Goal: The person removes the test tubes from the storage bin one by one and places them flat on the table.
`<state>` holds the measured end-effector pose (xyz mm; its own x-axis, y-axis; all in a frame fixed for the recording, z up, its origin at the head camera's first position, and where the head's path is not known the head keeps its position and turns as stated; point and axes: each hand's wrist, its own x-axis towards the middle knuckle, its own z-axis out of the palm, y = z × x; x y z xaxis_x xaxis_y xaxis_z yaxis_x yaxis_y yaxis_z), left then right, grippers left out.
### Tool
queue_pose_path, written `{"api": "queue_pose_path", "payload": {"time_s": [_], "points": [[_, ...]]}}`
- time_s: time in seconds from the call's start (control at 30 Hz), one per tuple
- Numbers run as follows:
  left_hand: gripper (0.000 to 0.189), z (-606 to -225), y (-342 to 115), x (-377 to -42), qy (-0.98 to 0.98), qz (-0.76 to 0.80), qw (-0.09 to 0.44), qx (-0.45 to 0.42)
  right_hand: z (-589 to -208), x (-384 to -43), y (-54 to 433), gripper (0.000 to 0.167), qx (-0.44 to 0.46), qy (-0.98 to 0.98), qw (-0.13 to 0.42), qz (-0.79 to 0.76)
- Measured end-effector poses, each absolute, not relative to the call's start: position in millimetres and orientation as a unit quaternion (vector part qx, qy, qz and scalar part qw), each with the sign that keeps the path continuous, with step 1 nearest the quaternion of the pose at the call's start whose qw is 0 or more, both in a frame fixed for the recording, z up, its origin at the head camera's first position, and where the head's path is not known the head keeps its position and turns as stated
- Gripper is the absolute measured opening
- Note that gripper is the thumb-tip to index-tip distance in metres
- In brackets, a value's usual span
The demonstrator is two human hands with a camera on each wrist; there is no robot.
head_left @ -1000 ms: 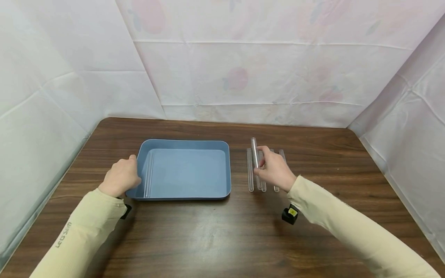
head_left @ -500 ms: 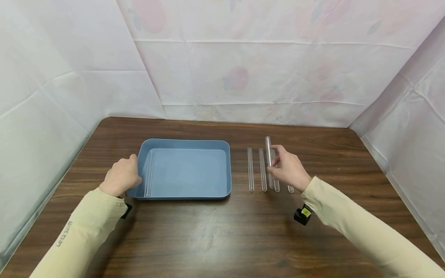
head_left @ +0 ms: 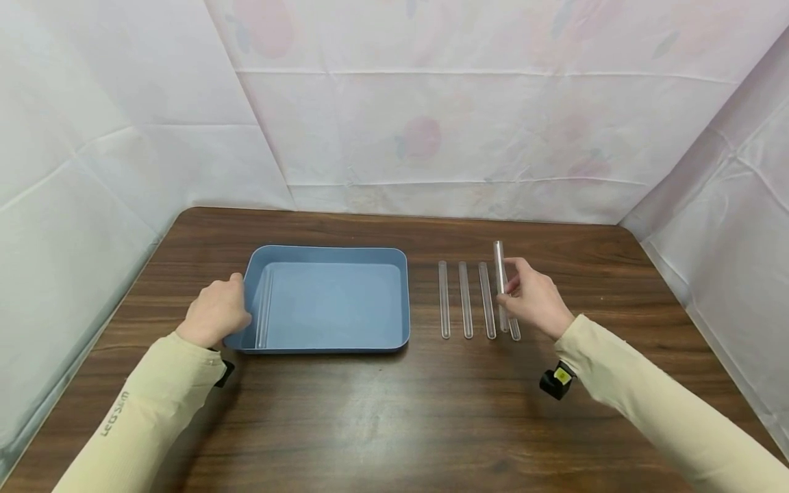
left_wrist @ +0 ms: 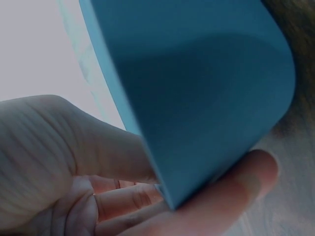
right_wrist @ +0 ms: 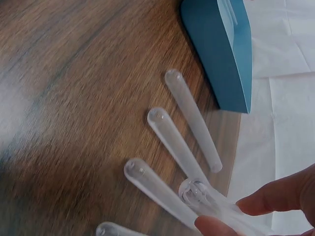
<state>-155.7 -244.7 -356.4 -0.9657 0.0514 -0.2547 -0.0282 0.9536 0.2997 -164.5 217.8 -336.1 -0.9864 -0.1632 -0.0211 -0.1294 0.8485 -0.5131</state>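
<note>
My left hand (head_left: 216,313) grips the left wall of a blue rectangular tray (head_left: 335,256). In the left wrist view the thumb is on one side of the tray's wall (left_wrist: 197,93) and fingers wrap its lower edge. One clear test tube (head_left: 264,308) lies along the tray's left side. My right hand (head_left: 535,298) pinches another clear test tube (head_left: 499,263) between thumb and fingers, above the table. Its rounded end (right_wrist: 194,191) faces the right wrist camera. Several more test tubes (head_left: 465,301) lie side by side beneath and left of it, the rightmost one partly hidden by the hand.
The dark wood-grain table (head_left: 370,424) carries everything. White cloth with faded fruit prints (head_left: 422,137) stands behind its back edge, and plain cloth hangs at both sides. The tray's right wall (head_left: 407,301) is left of the row of tubes.
My right hand has moved to the right along the row with the test tube held, uncovering tubes on the left. The left hand and tray have stayed in place.
</note>
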Motion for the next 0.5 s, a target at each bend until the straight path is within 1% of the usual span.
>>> {"api": "queue_pose_path", "payload": {"time_s": [0.23,0.5], "points": [[0.045,-355.8,-244.3,-155.8,0.980,0.150,0.132,0.004,-337.4,-162.9,229.4,0.061,-0.072,0.968,0.012,-0.241],[0.047,-356.8,-244.6,-156.4,0.980,0.149,0.135,0.003,-340.8,-160.8,238.6,0.062,-0.063,0.968,0.018,-0.241]]}}
